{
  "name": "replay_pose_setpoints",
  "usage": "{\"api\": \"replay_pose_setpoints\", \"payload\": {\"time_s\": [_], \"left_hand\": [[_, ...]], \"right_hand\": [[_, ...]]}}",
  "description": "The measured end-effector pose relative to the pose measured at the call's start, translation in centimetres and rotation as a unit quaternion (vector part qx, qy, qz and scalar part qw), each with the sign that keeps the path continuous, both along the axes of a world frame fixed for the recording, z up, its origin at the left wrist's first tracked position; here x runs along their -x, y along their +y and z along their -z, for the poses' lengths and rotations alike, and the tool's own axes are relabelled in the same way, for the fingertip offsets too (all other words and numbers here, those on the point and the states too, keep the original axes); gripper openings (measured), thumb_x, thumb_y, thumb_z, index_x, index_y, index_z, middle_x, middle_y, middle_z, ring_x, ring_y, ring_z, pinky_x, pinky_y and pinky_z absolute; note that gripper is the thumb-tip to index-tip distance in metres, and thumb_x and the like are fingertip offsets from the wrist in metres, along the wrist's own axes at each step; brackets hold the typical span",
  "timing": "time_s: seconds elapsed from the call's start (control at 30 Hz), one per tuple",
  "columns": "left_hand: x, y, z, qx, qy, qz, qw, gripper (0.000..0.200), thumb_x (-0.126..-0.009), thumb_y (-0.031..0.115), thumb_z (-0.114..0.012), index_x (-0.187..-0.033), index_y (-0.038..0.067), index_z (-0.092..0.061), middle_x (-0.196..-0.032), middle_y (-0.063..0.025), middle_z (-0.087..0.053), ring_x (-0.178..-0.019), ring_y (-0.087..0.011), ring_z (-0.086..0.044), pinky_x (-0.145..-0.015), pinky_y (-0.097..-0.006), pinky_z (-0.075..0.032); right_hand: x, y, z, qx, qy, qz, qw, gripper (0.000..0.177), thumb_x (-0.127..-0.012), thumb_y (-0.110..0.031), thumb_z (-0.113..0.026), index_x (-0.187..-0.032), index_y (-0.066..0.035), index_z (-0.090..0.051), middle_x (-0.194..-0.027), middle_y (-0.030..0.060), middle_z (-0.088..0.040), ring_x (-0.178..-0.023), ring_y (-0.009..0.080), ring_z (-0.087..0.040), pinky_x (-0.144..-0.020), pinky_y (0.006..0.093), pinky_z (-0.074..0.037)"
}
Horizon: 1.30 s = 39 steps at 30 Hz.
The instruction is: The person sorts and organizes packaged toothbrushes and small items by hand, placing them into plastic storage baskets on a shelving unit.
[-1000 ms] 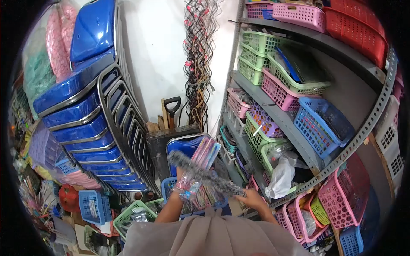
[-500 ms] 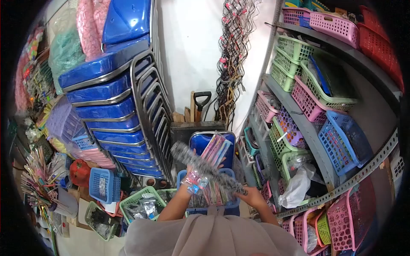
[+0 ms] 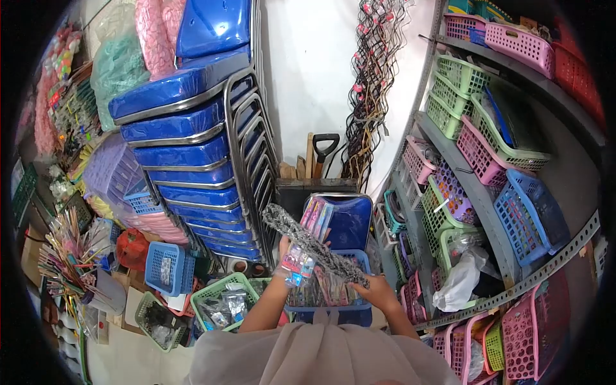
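My left hand (image 3: 283, 251) is closed around a bundle of slim plastic packets (image 3: 316, 221) with pink, blue and white colouring. In my right hand (image 3: 378, 292) is the lower end of a long, fuzzy, black-and-grey speckled strip (image 3: 311, 242), pinched between the fingers. The strip slants up to the left across the front of the packets and hides part of them. Below both hands stands a blue basket (image 3: 330, 316) with many packets in it, close against my clothing.
A tall stack of blue chairs (image 3: 186, 160) rises at the left. Metal shelving (image 3: 459, 163) with plastic baskets curves along the right. A green basket (image 3: 224, 292) of packets stands left of my arm, and a blue chair (image 3: 346, 221) lies beyond the blue basket.
The view has turned slightly left, so the surroundings sit farther right. The speckled strip was blurred by motion and is now sharper. Both hands keep their holds.
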<state>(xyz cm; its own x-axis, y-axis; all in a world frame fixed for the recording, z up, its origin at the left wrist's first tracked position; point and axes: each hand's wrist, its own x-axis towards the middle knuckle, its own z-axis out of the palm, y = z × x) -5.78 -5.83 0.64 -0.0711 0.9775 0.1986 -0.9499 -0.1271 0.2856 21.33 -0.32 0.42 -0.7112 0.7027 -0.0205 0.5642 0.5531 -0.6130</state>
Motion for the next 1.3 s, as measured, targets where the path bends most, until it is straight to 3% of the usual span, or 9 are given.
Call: {"api": "replay_pose_setpoints", "payload": {"time_s": [0.2,0.3,0.37,0.5,0.67,0.9,1.0,1.1,1.3], "left_hand": [[0.2,-2.1,0.8,0.065,-0.102,0.026,0.992,0.079,-0.090,0.057,-0.041,-0.143,-0.001,-0.031,-0.143,-0.0252,-0.036,-0.132,-0.0345,-0.038,-0.109,-0.0478,-0.031],[0.5,-2.8,2.7,0.203,0.010,-0.148,0.968,0.065,-0.092,0.047,-0.045,-0.140,0.005,-0.038,-0.140,-0.0199,-0.043,-0.129,-0.0379,-0.041,-0.106,-0.0556,-0.031],[0.4,-3.9,1.9,0.153,-0.055,-0.094,0.982,0.063,-0.092,0.047,-0.044,-0.140,0.005,-0.039,-0.139,-0.0198,-0.044,-0.129,-0.0370,-0.042,-0.105,-0.0545,-0.033],[1.6,-5.9,3.2,0.096,-0.120,-0.050,0.987,0.063,-0.093,0.045,-0.043,-0.140,0.004,-0.038,-0.139,-0.0204,-0.044,-0.130,-0.0364,-0.041,-0.106,-0.0548,-0.032],[2.4,-7.8,4.6,0.085,-0.163,-0.075,0.980,0.063,-0.091,0.043,-0.046,-0.140,0.004,-0.038,-0.141,-0.0184,-0.041,-0.133,-0.0362,-0.036,-0.108,-0.0564,-0.028],[1.9,-7.7,4.4,0.098,-0.099,-0.093,0.986,0.062,-0.090,0.040,-0.044,-0.139,0.003,-0.038,-0.137,-0.0205,-0.046,-0.130,-0.0385,-0.041,-0.106,-0.0612,-0.029],[1.3,-6.9,5.0,0.106,-0.009,-0.109,0.988,0.058,-0.089,0.032,-0.045,-0.138,0.001,-0.040,-0.136,-0.0216,-0.047,-0.126,-0.0393,-0.044,-0.104,-0.0621,-0.031],[0.7,-5.6,5.5,0.144,0.077,-0.021,0.986,0.055,-0.087,0.028,-0.048,-0.134,0.000,-0.044,-0.124,-0.0195,-0.056,-0.112,-0.0349,-0.056,-0.094,-0.0538,-0.045],[-4.7,-1.6,2.8,0.268,0.183,0.068,0.944,0.029,-0.085,0.023,-0.052,-0.100,0.000,-0.062,-0.088,-0.0111,-0.067,-0.078,-0.0245,-0.066,-0.074,-0.0381,-0.054]], "right_hand": [[0.4,-1.4,1.0,-0.033,0.063,-0.097,0.993,0.043,-0.078,-0.039,-0.072,-0.093,0.001,-0.067,-0.068,0.0201,-0.063,-0.062,0.0321,-0.062,-0.062,0.0400,-0.047],[0.2,-0.7,3.0,0.092,-0.012,0.044,0.995,0.044,-0.080,-0.038,-0.072,-0.094,0.003,-0.067,-0.068,0.0188,-0.063,-0.062,0.0294,-0.061,-0.063,0.0389,-0.047],[-0.6,1.0,9.8,0.094,0.111,0.132,0.980,0.072,-0.076,-0.058,-0.067,-0.117,0.001,-0.060,-0.101,0.0252,-0.065,-0.095,0.0386,-0.063,-0.083,0.0438,-0.048],[-1.3,0.8,11.6,0.137,0.093,0.186,0.969,0.070,-0.077,-0.057,-0.067,-0.117,0.000,-0.060,-0.105,0.0232,-0.064,-0.095,0.0397,-0.061,-0.082,0.0471,-0.048],[-2.3,1.0,14.0,0.094,-0.158,0.152,0.971,0.059,-0.079,-0.051,-0.067,-0.115,-0.004,-0.062,-0.104,0.0188,-0.065,-0.097,0.0383,-0.061,-0.081,0.0484,-0.049],[0.5,1.5,17.1,-0.156,-0.088,0.109,0.978,0.056,-0.077,-0.049,-0.069,-0.117,-0.011,-0.061,-0.099,0.0187,-0.066,-0.093,0.0355,-0.063,-0.079,0.0436,-0.049],[3.5,2.7,15.4,0.060,0.074,0.044,0.994,0.052,-0.084,-0.048,-0.065,-0.114,-0.005,-0.062,-0.096,0.0121,-0.067,-0.086,0.0266,-0.065,-0.075,0.0363,-0.050],[5.9,1.4,9.9,0.377,0.199,0.051,0.903,0.046,-0.090,-0.043,-0.060,-0.111,-0.002,-0.062,-0.093,0.0058,-0.066,-0.081,0.0155,-0.063,-0.072,0.0275,-0.050],[4.9,-0.3,2.0,0.419,0.233,0.093,0.873,0.043,-0.090,-0.041,-0.061,-0.115,-0.007,-0.057,-0.099,0.0025,-0.062,-0.086,0.0127,-0.061,-0.072,0.0281,-0.049]]}}
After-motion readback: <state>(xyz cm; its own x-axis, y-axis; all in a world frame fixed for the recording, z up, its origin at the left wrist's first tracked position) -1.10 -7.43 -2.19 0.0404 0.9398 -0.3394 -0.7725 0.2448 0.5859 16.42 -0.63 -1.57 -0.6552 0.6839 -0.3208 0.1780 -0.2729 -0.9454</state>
